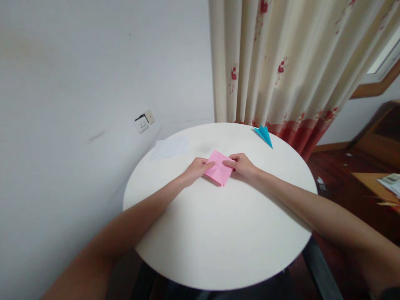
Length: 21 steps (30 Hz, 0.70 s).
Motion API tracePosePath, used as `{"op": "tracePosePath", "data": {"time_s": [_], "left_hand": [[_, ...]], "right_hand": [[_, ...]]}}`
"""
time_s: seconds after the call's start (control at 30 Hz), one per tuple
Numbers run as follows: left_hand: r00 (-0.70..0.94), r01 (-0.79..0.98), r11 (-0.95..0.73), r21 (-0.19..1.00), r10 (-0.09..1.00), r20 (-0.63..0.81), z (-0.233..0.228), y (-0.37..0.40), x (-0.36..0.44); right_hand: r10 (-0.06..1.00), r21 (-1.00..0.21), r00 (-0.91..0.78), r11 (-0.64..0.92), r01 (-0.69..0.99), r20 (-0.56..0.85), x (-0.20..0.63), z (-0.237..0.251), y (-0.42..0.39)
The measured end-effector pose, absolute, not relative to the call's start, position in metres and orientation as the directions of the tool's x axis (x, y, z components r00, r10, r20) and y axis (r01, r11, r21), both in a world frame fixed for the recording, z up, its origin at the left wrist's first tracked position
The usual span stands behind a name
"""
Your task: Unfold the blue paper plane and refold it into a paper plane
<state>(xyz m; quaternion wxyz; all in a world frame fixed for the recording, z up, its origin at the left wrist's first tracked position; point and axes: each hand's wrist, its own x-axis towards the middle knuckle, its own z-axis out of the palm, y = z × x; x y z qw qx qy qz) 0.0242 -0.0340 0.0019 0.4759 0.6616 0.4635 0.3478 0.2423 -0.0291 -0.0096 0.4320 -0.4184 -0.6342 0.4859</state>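
Pink paper [219,167], folded into a small diamond-shaped square with visible creases, lies flat on the round white table [218,241], a little beyond its centre. Left hand [197,169] rests on the paper's left corner, fingers extended and pressing down on the sheet; the fingers are not curled around anything. Right hand [241,164] meets the paper's right corner, thumb and forefinger closed together on the edge in a pinch. Both forearms reach in from the near side of the table, and the two hands lie close together with only the paper between them.

Blue paper [264,135], folded to a sharp point, sits near the table's far right rim, well apart from the hands. White sheet [170,147] lies flat at the far left of the table, hard to tell from the tabletop. Behind the table hangs a cream curtain [281,62] with red flowers; a wall socket [143,121] is on the left wall.
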Motion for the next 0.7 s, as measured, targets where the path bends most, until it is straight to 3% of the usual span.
{"op": "tracePosePath", "data": {"time_s": [0.33,0.47,0.7], "left_hand": [[0.296,0.151,-0.23,0.961,0.938,0.178,0.0075,-0.034,0.0259],[0.285,0.077,-0.259,0.963,0.931,0.228,0.0078,-0.033,0.0271],[0.236,0.126,-0.339,0.932,0.923,0.303,0.0078,-0.029,0.0267]], "right_hand": [[0.964,-0.957,-0.043,0.264,0.12,0.261,0.2445,-0.0053,-0.0235],[0.959,-0.957,-0.034,0.283,0.071,0.281,0.2456,-0.0051,-0.0233],[0.905,-0.908,-0.087,0.418,0.013,0.416,0.2477,-0.0066,-0.0204]]}}
